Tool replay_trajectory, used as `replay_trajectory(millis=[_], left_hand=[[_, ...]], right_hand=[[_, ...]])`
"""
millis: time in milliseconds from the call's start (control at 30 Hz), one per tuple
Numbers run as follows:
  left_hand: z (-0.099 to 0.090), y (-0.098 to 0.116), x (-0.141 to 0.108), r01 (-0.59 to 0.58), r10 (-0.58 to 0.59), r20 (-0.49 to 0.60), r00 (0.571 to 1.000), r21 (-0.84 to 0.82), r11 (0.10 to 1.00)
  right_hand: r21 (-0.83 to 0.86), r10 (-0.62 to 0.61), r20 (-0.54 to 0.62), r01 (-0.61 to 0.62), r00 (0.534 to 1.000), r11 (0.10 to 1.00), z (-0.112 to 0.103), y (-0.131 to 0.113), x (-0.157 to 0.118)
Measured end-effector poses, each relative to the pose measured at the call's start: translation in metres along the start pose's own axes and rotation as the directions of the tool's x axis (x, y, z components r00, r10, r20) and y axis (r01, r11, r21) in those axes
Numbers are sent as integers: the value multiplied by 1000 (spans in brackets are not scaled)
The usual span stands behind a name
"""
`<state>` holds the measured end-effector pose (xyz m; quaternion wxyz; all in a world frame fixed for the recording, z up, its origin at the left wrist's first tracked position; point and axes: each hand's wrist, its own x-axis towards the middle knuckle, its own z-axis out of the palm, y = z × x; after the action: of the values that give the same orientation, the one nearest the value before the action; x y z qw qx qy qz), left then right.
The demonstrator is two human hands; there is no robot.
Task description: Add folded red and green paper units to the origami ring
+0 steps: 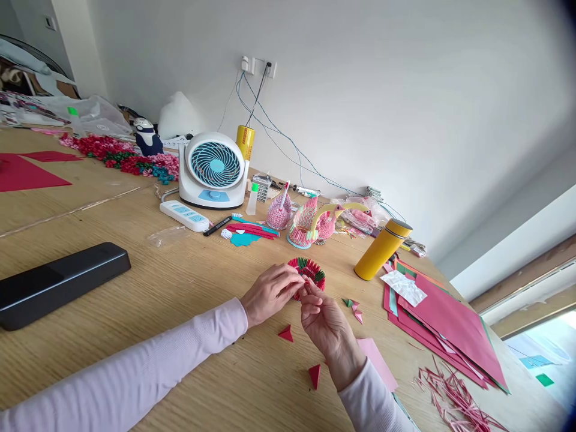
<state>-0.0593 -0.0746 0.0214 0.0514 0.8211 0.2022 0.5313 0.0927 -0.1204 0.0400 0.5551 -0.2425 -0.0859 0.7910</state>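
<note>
My left hand (270,291) and my right hand (327,327) meet fingertip to fingertip at the middle of the view. Both are closed in a pinch, with a small bit of red folded paper (308,284) showing between the fingertips; most of it is hidden. Just behind the fingers lies a round ring of red and green folded paper pieces (315,267), its near side covered by my hands. Loose on the wood are a red paper triangle (285,333) below my left hand and another red triangle (314,376) beside my right wrist. Small green and pink folded pieces (354,308) lie to the right.
A yellow bottle (382,249) leans in view before stacked red paper sheets (450,324). Red paper strips (454,396) lie front right. Folded-paper swans (310,222), a fan (215,168) and a power strip (184,215) stand behind; a black case (63,279) lies left.
</note>
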Motion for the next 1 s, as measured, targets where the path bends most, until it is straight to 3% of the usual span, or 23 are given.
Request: replay_trajectory(millis=[433,833,1000], left_hand=[[-1,-1,-1,-54,53,13,998,53,997],[0,-2,-1,-52,52,13,999,11,999],[0,-2,-1,-56,56,15,998,-1,998]], right_hand=[[46,43,35,-45,998,998,-2,2,1],[148,35,-32,-30,999,989,3,5,-2],[123,25,4,-25,1000,992,1,6,-1]])
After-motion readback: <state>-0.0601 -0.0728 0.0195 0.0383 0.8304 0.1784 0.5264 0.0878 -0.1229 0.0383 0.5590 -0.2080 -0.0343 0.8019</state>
